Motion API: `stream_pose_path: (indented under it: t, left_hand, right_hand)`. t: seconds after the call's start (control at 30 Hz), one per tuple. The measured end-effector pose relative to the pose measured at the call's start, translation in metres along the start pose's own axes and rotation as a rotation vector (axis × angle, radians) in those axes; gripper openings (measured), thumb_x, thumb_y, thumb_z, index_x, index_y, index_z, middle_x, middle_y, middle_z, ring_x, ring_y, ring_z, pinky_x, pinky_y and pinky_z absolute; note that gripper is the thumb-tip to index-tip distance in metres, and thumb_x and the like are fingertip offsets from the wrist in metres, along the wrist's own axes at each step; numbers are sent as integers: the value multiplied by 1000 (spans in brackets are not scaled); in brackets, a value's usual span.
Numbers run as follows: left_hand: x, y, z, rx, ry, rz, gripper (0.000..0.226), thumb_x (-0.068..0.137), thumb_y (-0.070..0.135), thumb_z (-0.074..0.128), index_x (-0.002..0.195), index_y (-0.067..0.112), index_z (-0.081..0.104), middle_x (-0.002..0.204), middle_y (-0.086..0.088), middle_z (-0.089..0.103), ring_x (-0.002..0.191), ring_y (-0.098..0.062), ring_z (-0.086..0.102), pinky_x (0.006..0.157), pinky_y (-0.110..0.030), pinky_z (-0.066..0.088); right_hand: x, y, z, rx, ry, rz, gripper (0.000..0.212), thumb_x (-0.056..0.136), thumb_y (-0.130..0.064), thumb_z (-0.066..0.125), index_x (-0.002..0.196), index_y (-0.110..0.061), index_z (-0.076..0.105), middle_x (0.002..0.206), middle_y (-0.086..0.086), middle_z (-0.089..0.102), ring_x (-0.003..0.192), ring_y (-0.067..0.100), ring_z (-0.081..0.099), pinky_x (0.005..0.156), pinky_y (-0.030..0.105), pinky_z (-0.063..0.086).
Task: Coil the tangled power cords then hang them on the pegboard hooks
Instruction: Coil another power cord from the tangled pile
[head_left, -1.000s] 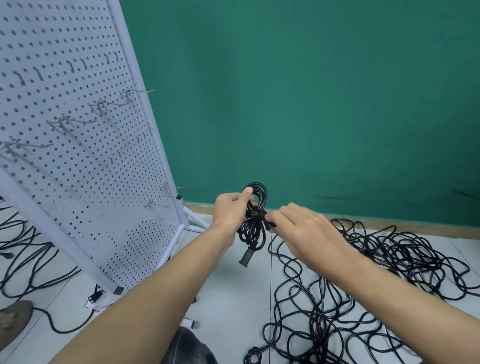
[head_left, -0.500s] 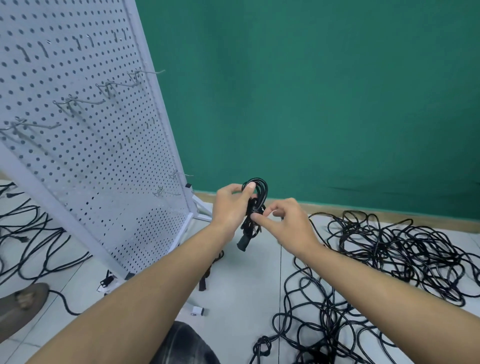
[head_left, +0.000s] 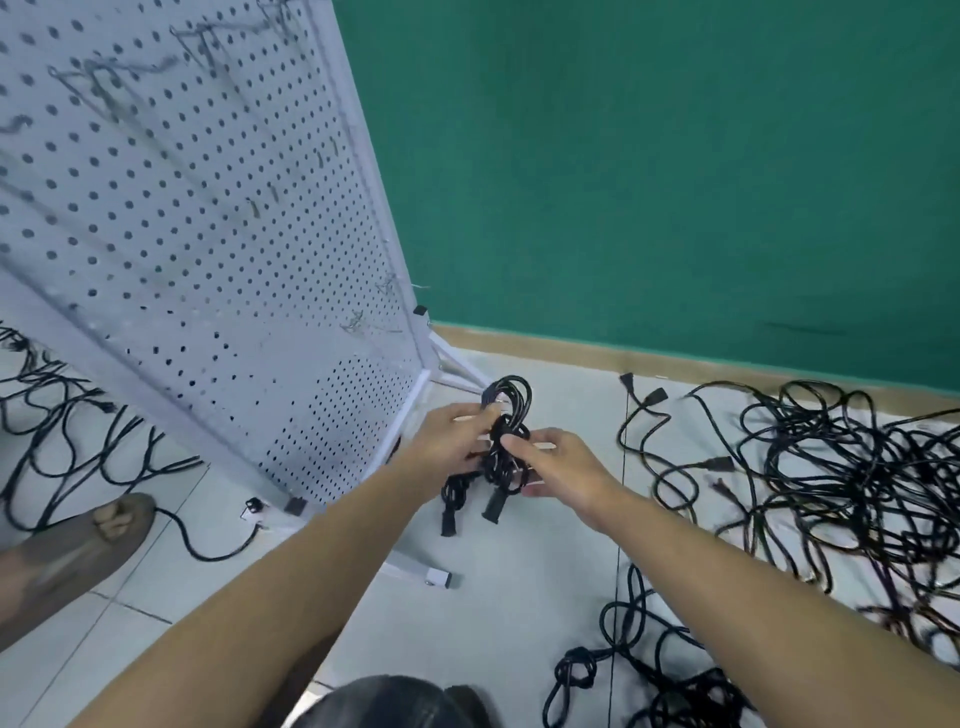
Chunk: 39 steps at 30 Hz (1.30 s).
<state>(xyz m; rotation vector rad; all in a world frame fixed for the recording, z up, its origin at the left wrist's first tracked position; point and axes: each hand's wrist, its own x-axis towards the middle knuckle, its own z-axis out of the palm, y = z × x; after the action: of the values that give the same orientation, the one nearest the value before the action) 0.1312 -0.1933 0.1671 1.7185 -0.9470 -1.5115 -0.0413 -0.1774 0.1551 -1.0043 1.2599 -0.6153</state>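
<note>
While the white perforated metal pegboard (head_left: 208, 234) stands at the left, its wire hooks (head_left: 111, 70) blurred, the person's left hand (head_left: 452, 441) curls its fingers round the waist of a coiled black power cord (head_left: 500, 470), held in the air just right of the board's lower corner. The right hand (head_left: 566, 467) pinches the same wrapped middle with thumb and fingers, and a black plug (head_left: 493, 512) dangles beneath. Tangled black cords (head_left: 831, 467) sprawl on the pale tiled floor (head_left: 519, 597) farther right.

The cord (head_left: 521, 410) pinched in the fingers (head_left: 527, 443) has a smooth, slightly shiny black rubbery jacket. Left of the fingers, the pegboard (head_left: 208, 234) looks like matt white painted metal, its hooks (head_left: 363, 326) thin bare wire. Below the fingers, the floor (head_left: 519, 597) is smooth pale tile.
</note>
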Motion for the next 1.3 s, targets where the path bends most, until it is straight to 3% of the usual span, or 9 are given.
stream_pose_path:
  t: [0.2, 0.33, 0.43, 0.53, 0.63, 0.73, 0.87, 1.1, 1.3]
  left_hand:
    - [31, -68, -1, 45, 38, -105, 7, 97, 15, 69, 104, 13, 70, 88, -12, 68, 82, -27, 62, 70, -33, 55]
    - [58, -102, -4, 157, 109, -105, 18, 92, 10, 70, 108, 18, 69, 99, -7, 75, 93, -24, 72, 94, -42, 59]
    - [74, -116, -6, 243, 74, -88, 26, 82, 19, 69, 107, 27, 70, 109, -2, 77, 102, -19, 72, 97, -41, 58]
    - [84, -126, -8, 408, -15, -59, 18, 80, 24, 62, 91, 29, 75, 94, 1, 78, 95, -20, 72, 89, -33, 57]
    - [92, -139, -9, 559, -70, -49, 21, 90, 16, 60, 99, 25, 76, 92, 0, 76, 89, -22, 70, 75, -25, 55]
    - [93, -143, -5, 606, 26, -5, 29, 93, 13, 59, 116, 24, 72, 109, 3, 73, 96, -17, 67, 85, -23, 52]
    - [82, -135, 7, 664, 100, 105, 33, 95, 4, 56, 123, 16, 69, 120, -4, 61, 103, -20, 63, 85, -16, 43]
    - [47, -137, 61, 688, -156, 239, 26, 98, 1, 53, 115, 12, 70, 117, -4, 64, 91, -14, 60, 72, -13, 47]
    - [15, -162, 117, 805, -460, 235, 20, 99, 10, 59, 112, 14, 72, 105, -1, 65, 93, -23, 67, 85, -28, 56]
  right_hand:
    - [58, 68, 22, -81, 120, 164, 47, 89, -53, 75, 113, -14, 63, 106, 14, 76, 85, 26, 74, 72, 36, 60]
    - [91, 93, 37, -175, 186, 201, 43, 96, -53, 64, 103, -11, 72, 94, 9, 76, 73, 20, 70, 54, 20, 52]
    - [114, 111, 47, -184, 189, 262, 45, 99, -52, 59, 102, -9, 73, 92, 9, 76, 78, 25, 73, 70, 33, 62]
    - [128, 127, 50, -232, 145, 274, 38, 102, -41, 55, 125, -14, 67, 116, 8, 74, 101, 26, 69, 83, 31, 54]
    - [128, 134, 45, -353, 91, 242, 30, 105, -23, 51, 130, -16, 64, 125, 7, 69, 105, 24, 63, 74, 22, 42]
    - [123, 138, 33, -376, 96, 211, 34, 102, -20, 53, 134, -23, 63, 126, 5, 69, 97, 18, 59, 58, 7, 40]
    - [99, 139, 8, -407, 102, 192, 41, 100, -18, 58, 140, -24, 61, 131, 6, 68, 111, 20, 64, 63, 11, 43]
    - [26, 167, -53, -452, 202, 150, 26, 100, -16, 59, 124, -18, 71, 125, 2, 70, 112, 15, 65, 74, 6, 42]
    - [-40, 199, -103, -507, 294, 126, 21, 102, -16, 58, 116, -23, 72, 116, 4, 69, 74, 14, 65, 55, 11, 44]
